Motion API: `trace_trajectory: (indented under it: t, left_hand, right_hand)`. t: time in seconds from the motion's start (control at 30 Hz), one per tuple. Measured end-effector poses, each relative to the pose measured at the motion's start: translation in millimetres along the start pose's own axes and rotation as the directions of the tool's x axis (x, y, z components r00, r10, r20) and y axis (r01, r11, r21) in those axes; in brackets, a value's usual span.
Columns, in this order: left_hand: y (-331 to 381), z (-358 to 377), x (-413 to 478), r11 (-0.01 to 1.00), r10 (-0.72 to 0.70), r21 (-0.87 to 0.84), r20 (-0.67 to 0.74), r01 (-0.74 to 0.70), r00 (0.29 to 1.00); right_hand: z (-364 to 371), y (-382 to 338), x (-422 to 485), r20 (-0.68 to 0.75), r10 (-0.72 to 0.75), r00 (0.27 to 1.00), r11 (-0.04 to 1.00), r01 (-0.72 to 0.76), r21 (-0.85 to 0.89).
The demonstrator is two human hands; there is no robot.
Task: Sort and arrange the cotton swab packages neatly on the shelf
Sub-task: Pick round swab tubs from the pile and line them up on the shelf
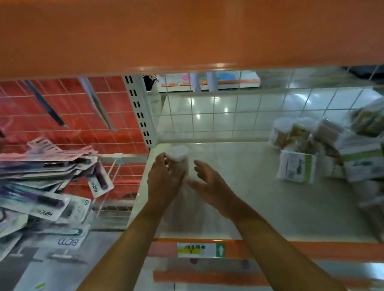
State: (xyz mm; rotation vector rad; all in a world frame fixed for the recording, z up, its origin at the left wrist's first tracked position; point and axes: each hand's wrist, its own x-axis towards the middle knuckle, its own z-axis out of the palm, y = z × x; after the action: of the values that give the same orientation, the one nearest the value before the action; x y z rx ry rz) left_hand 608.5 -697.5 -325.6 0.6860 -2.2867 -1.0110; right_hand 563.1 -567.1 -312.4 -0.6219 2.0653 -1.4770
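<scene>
- Reaching in from the bottom edge, the left forearm [121, 259] and right forearm [280, 248] cross the orange front rail, where a price label [200, 249] is fixed.
- The left hand [164, 179] has its fingers curled round a round tub of cotton swabs [177, 156] and holds it upright at the back left corner of the shelf [269, 196], close to the slotted upright post [140, 112].
- That corner is probably where a tidy row is meant to start, with the post and the wire grid back [229, 111] acting as stops.
- The right hand [208, 182] is just beside the tub with its fingers spread and relaxed, gripping nothing. It looks ready to steady the tub or square it up.
- Something pale and clear may lie under the hands, but blur makes it impossible to say.
- The unsorted pile of cotton swab packages [323, 149] is heaped at the right end of the shelf, well apart from the tub. It holds tilted tubs and flat packs with green labels.
- Judging by that heap, the sorting has barely begun.
- Left of the post, carded blister packs [42, 190] slump in a separate wire bay.
</scene>
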Motion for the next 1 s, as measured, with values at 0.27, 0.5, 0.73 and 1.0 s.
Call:
trace_trajectory:
  t: [0.27,0.5,0.73,1.0]
  left_hand:
    - [-23.0,5.4,43.8,0.999,-0.011,0.046,0.022,0.01,1.0]
    - [-24.7,8.4,74.1,0.997,0.021,0.073,0.059,-0.025,0.998]
    - [-19.6,10.5,92.0,0.995,0.033,0.09,0.067,-0.039,0.997]
    - [-17.8,18.6,110.2,0.991,-0.036,0.129,0.1,0.023,0.994]
  right_hand:
    - [2.9,3.3,13.8,0.095,0.029,0.995,0.932,0.007,-0.363]
    - [16.4,10.4,28.5,0.068,-0.047,0.997,0.819,0.078,-0.569]
    - [15.3,12.6,26.6,0.108,-0.056,0.993,0.738,0.114,-0.665]
    - [22.0,9.3,20.9,0.075,-0.017,0.997,0.731,0.063,-0.68]
